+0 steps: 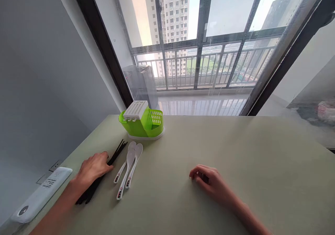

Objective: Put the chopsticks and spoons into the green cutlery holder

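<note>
Through the head camera I have both hands in view, well apart from each other over the pale green table (178, 151); my left hand (95, 165) is down over a bundle of black chopsticks (115, 154), thumb on the right side of them and fingers on the left; I cannot tell whether it is clamped on them or only resting there. The chopsticks lie slantwise on the left part of the table, their thin ends fanned out past my hand, their thick ends showing under the wrist; my right hand (206, 177) is well to the right over bare tabletop, fingers loosely curled, a gap between them and the thumb, and I see nothing in it. Just right of the chopsticks I have three white spoons (130, 158), bowls pointing away, overlapping at that end, handles spread towards me with red and black marks; beyond them stands a green holder (136, 128) with a white slotted top (136, 110) and a white base; a long white box (43, 193) sits along the table's left edge.
</note>
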Demonstrator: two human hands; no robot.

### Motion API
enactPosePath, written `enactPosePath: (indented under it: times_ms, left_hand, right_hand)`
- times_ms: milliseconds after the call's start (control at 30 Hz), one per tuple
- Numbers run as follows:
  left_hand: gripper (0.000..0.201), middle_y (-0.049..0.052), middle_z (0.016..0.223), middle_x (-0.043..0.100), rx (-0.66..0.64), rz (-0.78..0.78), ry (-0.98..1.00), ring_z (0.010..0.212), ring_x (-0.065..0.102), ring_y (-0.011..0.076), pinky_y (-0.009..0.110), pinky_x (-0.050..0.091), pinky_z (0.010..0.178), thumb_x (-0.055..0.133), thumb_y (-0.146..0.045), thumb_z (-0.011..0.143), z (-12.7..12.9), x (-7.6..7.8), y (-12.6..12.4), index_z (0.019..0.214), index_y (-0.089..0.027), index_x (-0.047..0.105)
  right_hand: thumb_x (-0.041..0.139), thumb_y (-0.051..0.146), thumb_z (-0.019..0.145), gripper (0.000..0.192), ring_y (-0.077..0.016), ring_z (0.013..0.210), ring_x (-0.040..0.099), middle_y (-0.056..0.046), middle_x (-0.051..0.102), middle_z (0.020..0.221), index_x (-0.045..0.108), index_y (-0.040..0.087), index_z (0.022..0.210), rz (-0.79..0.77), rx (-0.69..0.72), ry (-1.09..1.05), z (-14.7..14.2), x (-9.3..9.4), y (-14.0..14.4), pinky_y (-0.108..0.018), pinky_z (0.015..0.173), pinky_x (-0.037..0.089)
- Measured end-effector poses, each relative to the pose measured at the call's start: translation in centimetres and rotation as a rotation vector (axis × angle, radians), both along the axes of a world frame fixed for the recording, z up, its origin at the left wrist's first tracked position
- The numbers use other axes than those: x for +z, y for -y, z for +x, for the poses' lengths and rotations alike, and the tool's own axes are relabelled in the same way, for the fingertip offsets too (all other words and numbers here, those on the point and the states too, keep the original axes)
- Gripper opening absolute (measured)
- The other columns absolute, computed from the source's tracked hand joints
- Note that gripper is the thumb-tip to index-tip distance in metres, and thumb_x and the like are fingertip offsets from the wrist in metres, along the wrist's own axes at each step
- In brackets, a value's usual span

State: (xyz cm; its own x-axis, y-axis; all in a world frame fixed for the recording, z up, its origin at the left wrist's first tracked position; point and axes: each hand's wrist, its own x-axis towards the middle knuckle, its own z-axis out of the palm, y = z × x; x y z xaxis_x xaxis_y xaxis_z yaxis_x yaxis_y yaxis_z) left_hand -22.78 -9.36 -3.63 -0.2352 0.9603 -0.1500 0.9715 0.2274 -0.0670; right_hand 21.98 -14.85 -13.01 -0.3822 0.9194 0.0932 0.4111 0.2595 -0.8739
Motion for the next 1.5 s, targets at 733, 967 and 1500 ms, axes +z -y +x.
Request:
enactPosePath:
  times_ms: [733, 967, 1500]
  left_hand:
    - [0.038, 0.027, 0.111, 0.066, -0.086, -0.079, -0.251, 0.101, 0.068, 0.0429, 0.050, 0.052, 0.076, 0.039, -0.007, 0.081, 3.4, 0.8, 2.0, 0.110, -0.008, 0.064]
    - [0.038, 0.029, 0.110, 0.061, -0.023, 0.004, -0.269, 0.091, 0.070, 0.0410, 0.049, 0.053, 0.071, 0.024, -0.008, 0.091, 2.1, -1.0, 2.1, 0.113, -0.001, 0.055]
    - [0.048, -0.008, 0.065, 0.029, -0.166, 0.410, 1.636, 0.051, 0.029, 0.0066, 0.016, 0.039, 0.041, 0.052, -0.064, 0.094, 18.1, 2.4, 4.7, 0.076, -0.021, 0.039]
  right_hand:
    - [0.048, 0.014, 0.087, 0.023, -0.0119, 0.063, 0.048, 0.002, 0.064, 0.077, 0.069, 0.022, 0.089, 0.015, -0.002, -0.019, 0.0, -0.3, -0.1, -0.023, 0.062, 0.037]
    - [0.048, 0.013, 0.086, 0.022, -0.0118, 0.064, 0.050, 0.002, 0.065, 0.079, 0.069, 0.021, 0.089, 0.013, 0.003, -0.024, 0.0, -0.3, -0.1, -0.023, 0.062, 0.038]
    - [0.050, 0.014, 0.084, 0.022, -0.0115, 0.062, 0.050, 0.002, 0.066, 0.076, 0.070, 0.022, 0.088, 0.047, -0.011, -0.021, -0.1, -0.4, -0.2, -0.023, 0.062, 0.038]
